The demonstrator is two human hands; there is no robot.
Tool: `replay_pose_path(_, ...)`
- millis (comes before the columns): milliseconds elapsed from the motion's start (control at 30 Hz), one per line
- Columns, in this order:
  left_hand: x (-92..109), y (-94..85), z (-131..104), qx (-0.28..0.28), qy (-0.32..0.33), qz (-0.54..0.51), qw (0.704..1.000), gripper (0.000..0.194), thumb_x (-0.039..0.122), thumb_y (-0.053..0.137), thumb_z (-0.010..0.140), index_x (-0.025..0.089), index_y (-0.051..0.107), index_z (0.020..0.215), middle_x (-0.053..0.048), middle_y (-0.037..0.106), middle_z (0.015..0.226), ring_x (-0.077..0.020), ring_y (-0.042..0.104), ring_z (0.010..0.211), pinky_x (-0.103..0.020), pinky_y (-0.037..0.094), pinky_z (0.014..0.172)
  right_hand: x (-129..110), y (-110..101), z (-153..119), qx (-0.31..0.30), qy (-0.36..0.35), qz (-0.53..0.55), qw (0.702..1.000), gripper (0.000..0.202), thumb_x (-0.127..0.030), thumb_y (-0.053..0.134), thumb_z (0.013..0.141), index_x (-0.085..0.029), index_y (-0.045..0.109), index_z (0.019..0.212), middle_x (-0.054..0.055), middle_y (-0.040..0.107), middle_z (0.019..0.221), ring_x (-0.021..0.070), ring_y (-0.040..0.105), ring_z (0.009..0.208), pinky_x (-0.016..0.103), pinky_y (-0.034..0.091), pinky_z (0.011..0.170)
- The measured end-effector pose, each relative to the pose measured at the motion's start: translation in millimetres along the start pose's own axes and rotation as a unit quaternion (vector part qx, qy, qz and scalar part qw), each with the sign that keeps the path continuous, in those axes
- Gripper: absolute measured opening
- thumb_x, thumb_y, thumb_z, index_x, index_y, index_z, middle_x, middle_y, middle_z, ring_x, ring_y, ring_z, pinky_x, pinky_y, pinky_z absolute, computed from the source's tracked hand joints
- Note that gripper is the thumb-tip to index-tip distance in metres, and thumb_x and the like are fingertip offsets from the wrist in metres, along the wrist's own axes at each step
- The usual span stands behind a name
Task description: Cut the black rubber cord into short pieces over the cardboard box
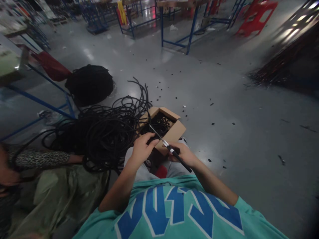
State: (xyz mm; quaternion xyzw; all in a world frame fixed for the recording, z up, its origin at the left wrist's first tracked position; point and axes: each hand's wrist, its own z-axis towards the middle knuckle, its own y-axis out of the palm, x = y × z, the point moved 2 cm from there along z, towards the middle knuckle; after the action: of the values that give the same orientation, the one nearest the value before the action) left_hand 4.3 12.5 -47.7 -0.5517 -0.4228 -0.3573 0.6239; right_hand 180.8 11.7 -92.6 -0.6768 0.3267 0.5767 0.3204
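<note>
My right hand (183,153) is closed round the shears (171,151), which have long black handles and a bright metal pivot. Their slim blade points up and left over the cardboard box (175,132). Close to the blade is my left hand (144,146), fingers curled together with the thumb beside them; what lies between them is hidden. Inside the box are many short black pieces (161,121). A large tangle of black cord (99,129) lies left of the box, with some strands reaching its edge.
A co-worker's patterned sleeve (40,159) and hand reach into the cord from the left. Behind the tangle sits a round black bundle (89,83). Blue-framed tables (190,36) and a red stool (258,20) stand farther off. Small black bits dot the grey floor (219,99).
</note>
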Motion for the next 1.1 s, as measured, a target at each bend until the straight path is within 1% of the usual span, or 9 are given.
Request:
replay_pose_path(133, 7.2, -0.2, 0.5, -0.023, 0.002, 0.001, 1.0, 0.011, 0.018, 0.068, 0.059, 0.021, 0.068, 0.069, -0.003, 0.066, 0.071, -0.0211, 0.058, 0.077, -0.029, 0.042, 0.074, -5.0, -3.1, 1.8, 0.008, -0.009, -0.041, 0.999, 0.055, -0.017, 0.066, 0.055, -0.019, 0.059, 0.11, 0.001, 0.064, 0.091, 0.0188, 0.057, 0.082, 0.029, 0.043, 0.074)
replay_pose_path(267, 9.8, -0.6, 2.5, -0.046, 0.011, 0.019, 0.999, 0.006, 0.018, 0.066, 0.06, 0.022, 0.068, 0.065, -0.002, 0.064, 0.063, -0.0195, 0.057, 0.069, -0.027, 0.041, 0.067, -7.0, -2.5, 4.7, 0.031, -0.028, -0.071, 0.997, 0.058, -0.02, 0.069, 0.054, -0.021, 0.059, 0.111, 0.004, 0.064, 0.106, 0.0237, 0.056, 0.098, 0.035, 0.041, 0.086)
replay_pose_path(333, 7.9, -1.4, 3.8, -0.062, 0.014, 0.036, 0.997, 0.004, 0.019, 0.063, 0.063, 0.02, 0.066, 0.061, -0.001, 0.06, 0.055, -0.017, 0.055, 0.061, -0.025, 0.039, 0.06, -5.5, -1.2, 5.7, 0.041, -0.026, -0.076, 0.996, 0.055, -0.019, 0.069, 0.055, -0.02, 0.061, 0.11, 0.004, 0.065, 0.105, 0.0246, 0.057, 0.098, 0.036, 0.041, 0.087)
replay_pose_path(433, -0.7, -2.5, 7.9, -0.09, -0.001, 0.038, 0.995, 0.013, 0.023, 0.057, 0.07, 0.018, 0.063, 0.06, 0.0, 0.055, 0.05, -0.0127, 0.05, 0.051, -0.022, 0.035, 0.052, -0.8, 0.2, 7.5, 0.062, -0.018, -0.084, 0.994, 0.05, -0.018, 0.066, 0.056, -0.018, 0.064, 0.106, 0.004, 0.067, 0.099, 0.0248, 0.059, 0.092, 0.036, 0.043, 0.083)
replay_pose_path(600, -22.7, 2.0, 23.0, -0.149, -0.035, -0.05, 0.987, 0.026, 0.035, 0.053, 0.076, 0.015, 0.057, 0.061, 0.0, 0.054, 0.053, -0.0081, 0.044, 0.043, -0.021, 0.033, 0.047, 9.2, 0.6, 17.2, 0.074, 0.007, -0.067, 0.995, 0.043, -0.016, 0.061, 0.056, -0.019, 0.067, 0.098, 0.001, 0.068, 0.087, 0.0235, 0.059, 0.084, 0.034, 0.044, 0.078)
replay_pose_path(733, -35.2, 7.2, 32.3, -0.122, -0.053, -0.112, 0.985, 0.021, 0.031, 0.064, 0.067, 0.016, 0.054, 0.078, 0.002, 0.057, 0.063, -0.0072, 0.048, 0.049, -0.019, 0.036, 0.049, 14.5, -1.1, 27.0, 0.087, 0.038, -0.038, 0.995, 0.042, -0.014, 0.06, 0.053, -0.019, 0.068, 0.093, -0.002, 0.066, 0.079, 0.0202, 0.058, 0.078, 0.03, 0.044, 0.073)
replay_pose_path(833, -39.1, 8.5, 32.6, -0.09, -0.051, -0.11, 0.988, 0.022, 0.026, 0.066, 0.064, 0.016, 0.053, 0.078, 0.003, 0.056, 0.064, -0.0071, 0.05, 0.052, -0.019, 0.038, 0.051, 15.7, -1.2, 30.8, 0.048, 0.066, 0.004, 0.997, 0.042, -0.017, 0.06, 0.054, -0.017, 0.067, 0.095, -0.003, 0.059, 0.065, 0.0141, 0.052, 0.062, 0.026, 0.042, 0.062)
replay_pose_path(967, -39.4, 8.8, 30.1, -0.108, -0.053, -0.109, 0.987, 0.019, 0.029, 0.06, 0.069, 0.014, 0.056, 0.08, 0.004, 0.053, 0.055, -0.0066, 0.047, 0.045, -0.02, 0.038, 0.049, 12.9, -1.1, 34.7, -0.01, 0.064, 0.087, 0.994, 0.048, -0.016, 0.062, 0.052, -0.017, 0.065, 0.1, -0.005, 0.054, 0.064, 0.0107, 0.047, 0.059, 0.023, 0.04, 0.058)
replay_pose_path(1100, -39.7, 6.3, 32.8, -0.131, -0.057, -0.11, 0.984, 0.02, 0.032, 0.058, 0.07, 0.012, 0.058, 0.076, 0.002, 0.054, 0.055, -0.0065, 0.048, 0.043, -0.02, 0.037, 0.047, 12.2, -3.3, 40.8, -0.003, 0.057, 0.097, 0.994, 0.055, -0.01, 0.061, 0.048, -0.016, 0.064, 0.102, -0.004, 0.055, 0.067, 0.0095, 0.045, 0.059, 0.022, 0.038, 0.057)
